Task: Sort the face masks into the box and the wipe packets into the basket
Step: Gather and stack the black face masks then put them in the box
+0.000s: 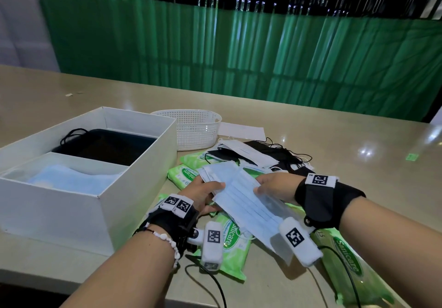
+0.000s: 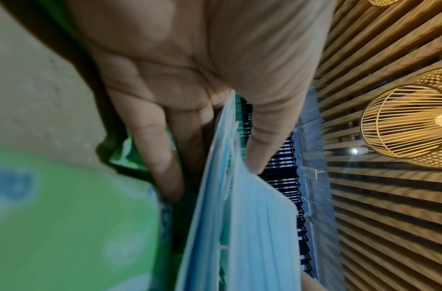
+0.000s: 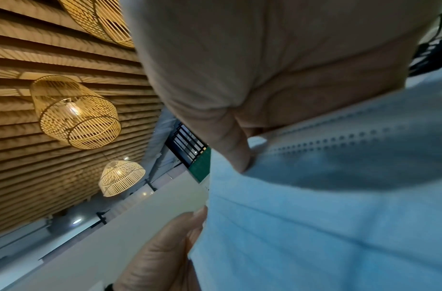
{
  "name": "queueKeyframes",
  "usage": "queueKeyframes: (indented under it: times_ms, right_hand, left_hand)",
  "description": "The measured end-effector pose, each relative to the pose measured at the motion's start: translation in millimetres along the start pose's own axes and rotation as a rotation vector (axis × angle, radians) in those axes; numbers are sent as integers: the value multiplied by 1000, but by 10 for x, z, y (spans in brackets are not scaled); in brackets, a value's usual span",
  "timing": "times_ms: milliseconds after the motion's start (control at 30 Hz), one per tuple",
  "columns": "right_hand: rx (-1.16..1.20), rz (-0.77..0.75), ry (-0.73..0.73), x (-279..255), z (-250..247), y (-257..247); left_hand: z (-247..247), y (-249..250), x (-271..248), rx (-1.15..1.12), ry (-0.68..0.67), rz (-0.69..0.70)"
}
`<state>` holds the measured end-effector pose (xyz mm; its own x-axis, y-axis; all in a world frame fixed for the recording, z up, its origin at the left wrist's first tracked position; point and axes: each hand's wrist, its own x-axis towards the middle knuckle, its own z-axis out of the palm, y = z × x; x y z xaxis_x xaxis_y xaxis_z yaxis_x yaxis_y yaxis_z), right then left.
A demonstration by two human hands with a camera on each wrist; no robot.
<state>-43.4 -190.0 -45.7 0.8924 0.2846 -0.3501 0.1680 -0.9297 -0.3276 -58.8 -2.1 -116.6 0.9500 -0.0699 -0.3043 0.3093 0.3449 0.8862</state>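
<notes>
On the left of the beige table (image 1: 311,128) stands the white box (image 1: 134,164), open-topped and split into two compartments: the near one holds light blue masks (image 1: 71,178), the far one a dark stack with black ear loops (image 1: 105,145). Just right of the box's far corner sits the white lattice basket (image 1: 193,128); from this angle its inside cannot be seen.

Right of the box, the left hand (image 1: 203,194) grips the left end of a stack of light blue face masks (image 1: 246,202) — in the left wrist view the thumb (image 2: 259,141) lies on one face of the stack (image 2: 239,226) and the fingers (image 2: 160,161) on the other, pinching it edge-on. The right hand (image 1: 277,188) holds the opposite end; the right wrist view shows its thumb (image 3: 230,145) pressed onto the pleated blue surface (image 3: 327,196), with the other fingers hidden behind it. The stack hangs tilted between the two hands, above the pile, not yet over the box.

Under and around the hands lie green wipe packets (image 1: 229,238) — one below the left wrist, another at the lower right edge (image 1: 346,262), more beside the box wall (image 1: 184,173). Beyond the right hand, a loose heap of white masks (image 1: 246,151) and black masks (image 1: 279,154) spreads over the table, their loops tangled. A flat white sheet (image 1: 241,129) lies just right of the basket. Behind the table hangs a green curtain (image 1: 239,51).
</notes>
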Motion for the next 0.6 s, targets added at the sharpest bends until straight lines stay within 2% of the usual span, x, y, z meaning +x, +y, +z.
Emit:
queueKeyframes:
  times_ms: [133, 233, 300, 367, 467, 500, 600]
  right_hand:
    - [91, 6, 68, -149, -209, 82]
    - [284, 21, 146, -257, -454, 262]
    - [255, 42, 192, -297, -562, 390]
    - [210, 75, 139, -349, -600, 442]
    - [264, 106, 49, -420, -593, 513]
    - [309, 97, 55, -445, -580, 516]
    - [634, 57, 50, -404, -505, 495]
  left_hand:
    - [-18, -23, 23, 39, 29, 15]
    - [3, -23, 14, 58, 46, 31]
    - [10, -20, 16, 82, 60, 38]
    - [8, -21, 25, 96, 72, 41]
    - [6, -25, 30, 110, 74, 43]
    - [1, -26, 38, 112, 78, 42]
    - [-10, -34, 53, 130, 93, 28]
